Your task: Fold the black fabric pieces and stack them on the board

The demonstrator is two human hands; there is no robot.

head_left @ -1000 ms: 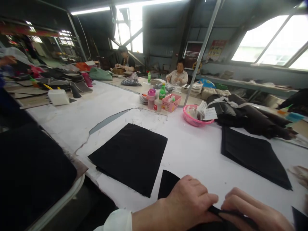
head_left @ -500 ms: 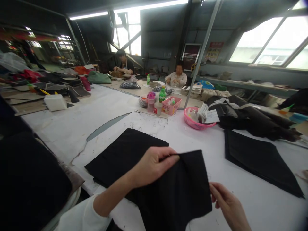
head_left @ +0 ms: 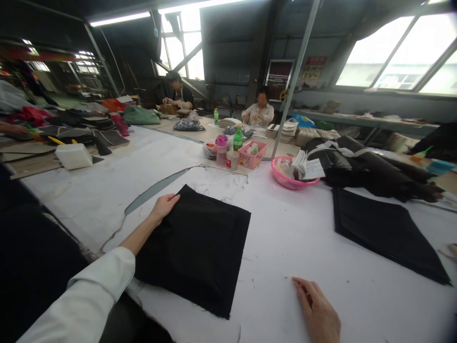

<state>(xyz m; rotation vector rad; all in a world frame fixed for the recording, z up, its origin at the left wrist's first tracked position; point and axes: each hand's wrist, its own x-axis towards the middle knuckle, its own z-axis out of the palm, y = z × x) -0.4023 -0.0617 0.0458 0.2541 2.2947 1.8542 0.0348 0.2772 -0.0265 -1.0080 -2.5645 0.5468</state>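
Observation:
A squarish black fabric piece (head_left: 200, 247) lies on the white-covered table in front of me, apparently on top of other black pieces. My left hand (head_left: 166, 208) is closed on its far left edge, thumb on top and fingers hidden below. To the right of the fabric, my right hand (head_left: 317, 305) is just above the table with thumb and fingertips pressed together. Whatever is in that pinch, if anything, is too small to make out. Farther right lies a second stack of black fabric pieces (head_left: 385, 233), apart from both hands.
A pink basin (head_left: 285, 180) with white pieces stands beyond. Left of it are a pink basket (head_left: 252, 156), a green bottle (head_left: 238, 138) and a pink-lidded jar (head_left: 221, 153). A metal pole (head_left: 294, 81) rises behind. Two people sit across the table. A white block (head_left: 73, 156) stands left.
The black piece held up before me now lies flat on the left pile. My left hand has moved left to its far edge. My right hand has let go of the fabric.

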